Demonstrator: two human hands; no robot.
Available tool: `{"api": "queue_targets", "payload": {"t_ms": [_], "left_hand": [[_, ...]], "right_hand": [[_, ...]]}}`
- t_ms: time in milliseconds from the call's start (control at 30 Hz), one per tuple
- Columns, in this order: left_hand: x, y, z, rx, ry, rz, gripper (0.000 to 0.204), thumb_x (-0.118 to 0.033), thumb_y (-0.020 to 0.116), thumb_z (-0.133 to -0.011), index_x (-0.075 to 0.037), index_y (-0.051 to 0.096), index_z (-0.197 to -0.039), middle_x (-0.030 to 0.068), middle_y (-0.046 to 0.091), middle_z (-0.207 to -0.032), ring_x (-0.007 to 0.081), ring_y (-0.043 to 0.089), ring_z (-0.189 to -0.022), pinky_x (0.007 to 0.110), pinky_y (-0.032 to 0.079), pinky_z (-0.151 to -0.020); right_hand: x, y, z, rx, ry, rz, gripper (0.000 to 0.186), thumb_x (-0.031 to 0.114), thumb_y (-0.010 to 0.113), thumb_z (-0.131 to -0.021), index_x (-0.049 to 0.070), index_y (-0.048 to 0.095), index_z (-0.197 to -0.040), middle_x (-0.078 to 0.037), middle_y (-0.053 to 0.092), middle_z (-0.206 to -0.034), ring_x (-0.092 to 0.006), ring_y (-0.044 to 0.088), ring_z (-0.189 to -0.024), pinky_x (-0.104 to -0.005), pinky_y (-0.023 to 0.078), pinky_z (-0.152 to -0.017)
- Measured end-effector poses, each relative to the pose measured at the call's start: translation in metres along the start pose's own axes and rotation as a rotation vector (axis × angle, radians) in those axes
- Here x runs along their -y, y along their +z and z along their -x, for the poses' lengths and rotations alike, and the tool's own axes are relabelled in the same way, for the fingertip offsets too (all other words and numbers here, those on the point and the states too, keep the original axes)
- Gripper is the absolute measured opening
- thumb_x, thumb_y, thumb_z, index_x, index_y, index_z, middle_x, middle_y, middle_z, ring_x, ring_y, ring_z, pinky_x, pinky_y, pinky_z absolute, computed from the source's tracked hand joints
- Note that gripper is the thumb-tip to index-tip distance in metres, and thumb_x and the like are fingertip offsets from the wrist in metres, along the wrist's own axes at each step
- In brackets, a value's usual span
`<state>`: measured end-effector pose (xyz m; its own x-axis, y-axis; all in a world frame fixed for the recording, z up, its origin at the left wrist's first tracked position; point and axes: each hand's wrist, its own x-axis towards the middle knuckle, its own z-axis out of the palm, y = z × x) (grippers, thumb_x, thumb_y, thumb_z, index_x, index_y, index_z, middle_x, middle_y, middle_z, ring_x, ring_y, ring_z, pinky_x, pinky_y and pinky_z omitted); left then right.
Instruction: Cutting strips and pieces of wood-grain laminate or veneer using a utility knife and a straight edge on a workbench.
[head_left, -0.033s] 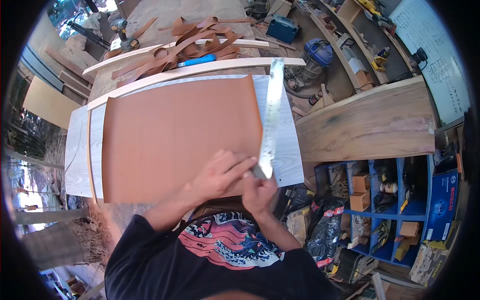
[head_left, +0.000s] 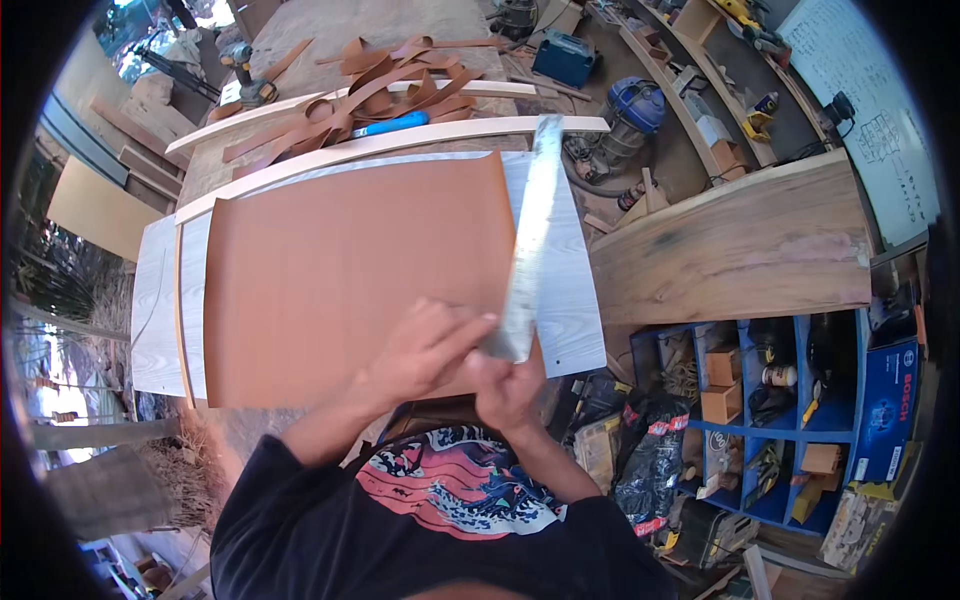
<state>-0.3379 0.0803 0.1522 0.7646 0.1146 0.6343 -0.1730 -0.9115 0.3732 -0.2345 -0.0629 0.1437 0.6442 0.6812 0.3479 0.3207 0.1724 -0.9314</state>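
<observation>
Pressing left hand [head_left: 425, 350] flat, fingers together, on metal ruler [head_left: 530, 240] over leather sheet [head_left: 340, 280]; right hand [head_left: 505, 390] gripping unclear; nothing shifting since earlier frame.

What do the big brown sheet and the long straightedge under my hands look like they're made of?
The brown sheet looks like leather: matte tan, smooth, slightly curled at one edge. The straightedge looks like bare metal, probably steel or aluminium: pale grey with a dull mottled sheen.

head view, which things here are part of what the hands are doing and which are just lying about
In use:
- large tan leather sheet
- long metal straightedge
- left hand, pressing the straightedge's near end
- right hand, at the sheet's near edge
- white work board

Lying about:
- pile of brown leather strips
- blue-handled tool
- wide wooden plank
- blue shop vacuum
</observation>
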Motion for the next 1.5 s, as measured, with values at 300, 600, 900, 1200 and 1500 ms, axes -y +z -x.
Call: {"api": "queue_targets", "payload": {"t_ms": [300,600,900,1200,1500], "left_hand": [[0.056,-0.091,0.015,-0.729,-0.892,0.597,0.041,-0.04,0.05,-0.112,-0.003,0.065,-0.109,0.0045,0.065,-0.083,0.0103,0.054,-0.072,0.025,0.043,-0.069],[0.197,-0.03,-0.067,0.078,-0.863,0.102,0.06,-0.053,0.047,-0.11,-0.005,0.072,-0.083,0.0019,0.065,-0.075,0.0128,0.057,-0.073,0.032,0.045,-0.068],[0.363,0.115,-0.137,0.473,-0.842,0.16,0.055,-0.048,0.054,-0.108,0.001,0.073,-0.096,0.0105,0.071,-0.082,0.0205,0.065,-0.079,0.038,0.051,-0.076],[0.371,0.187,-0.138,0.087,-0.472,-0.165,0.025,-0.032,0.074,-0.094,-0.009,0.081,-0.101,0.0157,0.063,-0.095,0.0352,0.063,-0.095,0.046,0.051,-0.085],[0.361,0.197,-0.141,-0.052,-0.404,-0.237,0.028,-0.036,0.075,-0.092,-0.009,0.082,-0.094,0.0115,0.065,-0.091,0.0321,0.064,-0.089,0.044,0.053,-0.078]], "right_hand": [[-0.15,-0.05,-0.076,0.441,-0.178,0.896,0.06,0.038,0.071,-0.093,-0.002,0.06,-0.137,-0.019,0.049,-0.156,-0.0396,0.042,-0.145,-0.065,0.027,-0.118],[-0.19,-0.065,-0.076,0.523,-0.113,0.992,0.077,0.048,0.063,-0.097,-0.004,0.047,-0.151,-0.019,0.034,-0.166,-0.0338,0.026,-0.157,-0.0687,0.011,-0.124],[-0.183,-0.072,-0.086,0.493,-0.086,0.862,0.058,0.031,0.066,-0.094,-0.003,0.057,-0.139,-0.023,0.043,-0.158,-0.0386,0.035,-0.15,-0.068,0.016,-0.123],[-0.199,-0.075,-0.089,0.089,-0.094,0.782,0.025,0.005,0.065,-0.08,-0.003,0.065,-0.103,-0.022,0.059,-0.121,-0.044,0.058,-0.115,-0.062,0.045,-0.106],[-0.197,-0.072,-0.092,0.127,-0.054,0.795,0.027,0.003,0.066,-0.08,-0.004,0.065,-0.107,-0.023,0.057,-0.122,-0.0459,0.055,-0.117,-0.0614,0.043,-0.107]]}}
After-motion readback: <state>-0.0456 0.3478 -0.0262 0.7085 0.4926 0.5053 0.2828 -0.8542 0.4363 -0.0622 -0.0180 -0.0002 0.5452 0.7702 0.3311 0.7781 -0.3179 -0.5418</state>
